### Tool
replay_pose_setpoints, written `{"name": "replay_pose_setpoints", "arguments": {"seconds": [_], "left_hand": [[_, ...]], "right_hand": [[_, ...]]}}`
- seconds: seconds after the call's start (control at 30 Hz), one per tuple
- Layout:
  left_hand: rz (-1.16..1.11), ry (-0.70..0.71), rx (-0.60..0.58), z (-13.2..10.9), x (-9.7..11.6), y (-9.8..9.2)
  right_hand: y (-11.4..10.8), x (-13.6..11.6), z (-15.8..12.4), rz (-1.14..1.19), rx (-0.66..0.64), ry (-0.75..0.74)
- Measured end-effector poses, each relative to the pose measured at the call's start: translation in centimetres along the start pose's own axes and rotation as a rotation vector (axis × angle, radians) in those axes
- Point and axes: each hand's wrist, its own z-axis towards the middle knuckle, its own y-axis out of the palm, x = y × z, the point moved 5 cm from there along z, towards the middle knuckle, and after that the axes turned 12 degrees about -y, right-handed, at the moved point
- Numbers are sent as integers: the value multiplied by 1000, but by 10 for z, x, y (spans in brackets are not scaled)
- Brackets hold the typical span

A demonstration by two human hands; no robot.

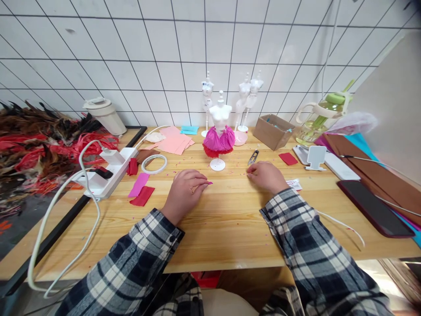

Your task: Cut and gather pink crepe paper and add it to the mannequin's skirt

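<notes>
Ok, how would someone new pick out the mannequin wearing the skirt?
Find the tiled wall behind the wooden table. Before it stand three white mannequins. Just in front of them is the dressed mannequin, the only one wearing a pink skirt with red edging.

Power strip [114, 172] left — 1 phone [373, 210], jug [309, 129] right.

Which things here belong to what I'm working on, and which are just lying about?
Probably the job:
- mini mannequin in ruffled skirt
- magenta scrap in left hand
- thread snips
- magenta swatch
- red swatches

Apparently just lying about:
- smartphone
- power strip
- lidded cup
- drink bottle
</notes>
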Motion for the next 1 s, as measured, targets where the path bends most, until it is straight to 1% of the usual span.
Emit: {"name": "replay_pose_setpoints", "arguments": {"seconds": [0.13,0.3,0.37,0.43,0.5,0.53,0.6,0.67,0.73,0.83,0.9,1.0], "left_hand": [[-28,10,-34,0,0,3],[-96,44,-49,0,0,7],[-134,48,-67,0,-1,8],[-183,42,-89,0,1,8],[-250,21,-146,-1,3,8],[-291,6,-191,-2,5,9],[-357,-14,-296,-4,10,11],[-365,4,-363,-7,15,15],[-322,51,-356,-9,19,18],[-228,74,-279,-9,18,22],[-170,61,-244,-8,15,23],[-173,53,-249,-6,14,22]], "right_hand": [[6,-9,3,-46,-1,-48],[9,-15,6,-62,25,-106],[6,-21,5,8,58,-149],[3,-31,4,219,63,-212],[1,-43,2,467,40,-261],[0,-49,1,537,36,-265],[-1,-59,0,535,50,-262],[0,-73,-2,457,72,-309],[0,-89,-5,391,101,-413],[1,-109,-11,306,172,-541],[1,-117,-13,284,189,-585],[1,-122,-14,302,181,-600]]}}
